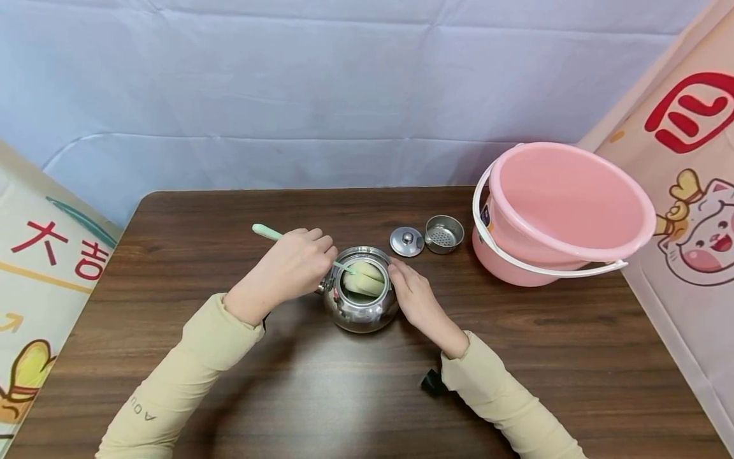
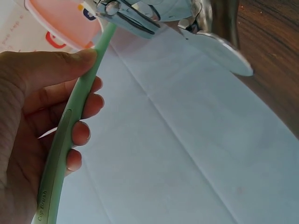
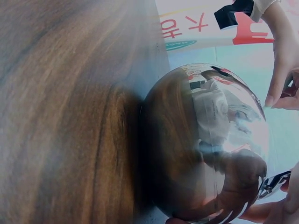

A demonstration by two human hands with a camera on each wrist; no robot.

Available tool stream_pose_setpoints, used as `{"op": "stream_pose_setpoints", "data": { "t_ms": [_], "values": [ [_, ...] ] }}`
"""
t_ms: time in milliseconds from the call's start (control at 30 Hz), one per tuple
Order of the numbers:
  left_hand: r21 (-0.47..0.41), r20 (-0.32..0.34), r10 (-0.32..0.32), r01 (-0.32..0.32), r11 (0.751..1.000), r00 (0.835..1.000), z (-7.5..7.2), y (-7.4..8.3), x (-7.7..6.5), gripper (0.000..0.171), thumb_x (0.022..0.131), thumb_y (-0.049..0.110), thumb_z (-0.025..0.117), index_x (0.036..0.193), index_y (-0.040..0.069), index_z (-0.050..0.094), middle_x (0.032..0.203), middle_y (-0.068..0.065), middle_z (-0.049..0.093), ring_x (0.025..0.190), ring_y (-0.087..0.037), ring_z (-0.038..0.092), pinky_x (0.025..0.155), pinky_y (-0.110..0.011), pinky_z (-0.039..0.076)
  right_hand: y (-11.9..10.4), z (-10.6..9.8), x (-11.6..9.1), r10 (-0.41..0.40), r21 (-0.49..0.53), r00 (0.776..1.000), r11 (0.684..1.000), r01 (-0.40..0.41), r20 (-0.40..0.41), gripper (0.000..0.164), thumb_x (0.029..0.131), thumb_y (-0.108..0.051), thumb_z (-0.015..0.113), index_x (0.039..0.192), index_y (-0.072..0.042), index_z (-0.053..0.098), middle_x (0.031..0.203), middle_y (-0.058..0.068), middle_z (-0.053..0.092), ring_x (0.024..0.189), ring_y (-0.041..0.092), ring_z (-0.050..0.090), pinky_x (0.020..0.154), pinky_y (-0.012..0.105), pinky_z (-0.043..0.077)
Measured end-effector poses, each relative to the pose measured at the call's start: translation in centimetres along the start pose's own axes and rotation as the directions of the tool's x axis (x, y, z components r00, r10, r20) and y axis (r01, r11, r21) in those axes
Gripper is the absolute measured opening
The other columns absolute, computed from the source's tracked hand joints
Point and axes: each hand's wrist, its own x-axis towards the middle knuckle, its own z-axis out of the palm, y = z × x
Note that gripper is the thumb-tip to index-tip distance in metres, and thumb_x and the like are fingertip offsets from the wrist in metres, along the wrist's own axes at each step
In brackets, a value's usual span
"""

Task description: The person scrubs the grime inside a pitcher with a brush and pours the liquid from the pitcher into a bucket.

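My left hand [image 1: 301, 261] grips a light green cup brush [image 2: 74, 107] by its handle, thumb along one side and fingers curled round the other. The brush's pale green sponge head [image 1: 364, 279] sits inside the open mouth of a shiny steel kettle [image 1: 360, 315]. Against the kettle's right side rests my right hand [image 1: 414, 293], its fingers fairly straight along the rim. Seen from the right wrist, the kettle's rounded body [image 3: 205, 149] mirrors the tabletop, with fingertips touching it at the bottom edge.
Beyond the kettle lie its steel lid [image 1: 406, 241] and a perforated strainer cup [image 1: 444, 234]. A large pink bucket [image 1: 516, 245] with a white handle stands at the right of the wooden table [image 1: 275, 401]. Printed cloths hang around the table.
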Motion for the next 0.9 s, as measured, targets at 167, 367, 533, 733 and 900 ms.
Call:
{"op": "stream_pose_setpoints", "data": {
  "t_ms": [167,367,533,733,900],
  "values": [
    [0.009,0.031,0.000,0.000,1.000,1.000,-0.5,0.0,0.0,0.016,0.065,-0.005,0.058,0.060,0.008,0.054,0.058,-0.002,0.046,0.055,-0.021,0.044,0.050,-0.028,0.035,0.0,-0.1,0.0,-0.005,-0.001,1.000,1.000,0.005,-0.001,0.044,0.099,-0.026,0.031,0.129,0.002,0.047,0.131,0.018,0.048,0.124,0.031,0.041,0.102,0.042,0.031],
    [0.013,0.057,-0.005,0.005,1.000,0.998,-0.9,-0.1,-0.1,0.017,0.064,-0.006,0.058,0.059,0.009,0.052,0.057,-0.001,0.044,0.054,-0.020,0.043,0.049,-0.027,0.035,-0.1,-0.1,-0.1,-0.002,0.004,1.000,1.000,0.002,0.003,0.044,0.099,-0.026,0.031,0.130,0.001,0.047,0.132,0.017,0.048,0.124,0.031,0.040,0.102,0.042,0.031],
    [0.007,0.067,-0.006,0.006,1.000,0.998,-1.2,-0.2,-0.2,0.017,0.063,-0.005,0.058,0.058,0.011,0.052,0.056,0.000,0.044,0.054,-0.019,0.044,0.049,-0.026,0.034,-0.1,-0.1,-0.1,0.004,0.005,1.000,1.000,-0.004,0.001,0.044,0.099,-0.027,0.031,0.130,0.000,0.047,0.132,0.017,0.048,0.124,0.031,0.041,0.102,0.042,0.031],
    [-0.012,0.079,-0.010,0.011,1.000,0.997,-1.5,-0.3,-0.2,0.018,0.063,-0.004,0.057,0.057,0.012,0.051,0.056,0.001,0.044,0.054,-0.019,0.045,0.048,-0.026,0.034,0.0,0.0,0.0,0.006,-0.004,1.000,1.000,-0.006,-0.002,0.044,0.098,-0.027,0.030,0.129,0.000,0.048,0.132,0.017,0.047,0.124,0.031,0.040,0.102,0.042,0.031],
    [-0.024,0.082,-0.009,0.011,1.000,0.997,-1.6,-0.3,-0.2,0.019,0.063,-0.004,0.056,0.057,0.012,0.050,0.056,0.001,0.044,0.054,-0.019,0.045,0.048,-0.026,0.034,0.1,0.2,0.1,0.002,-0.005,1.000,1.000,-0.002,0.001,0.044,0.099,-0.027,0.031,0.129,0.000,0.048,0.132,0.017,0.048,0.124,0.031,0.041,0.102,0.042,0.031]
  ]
}}
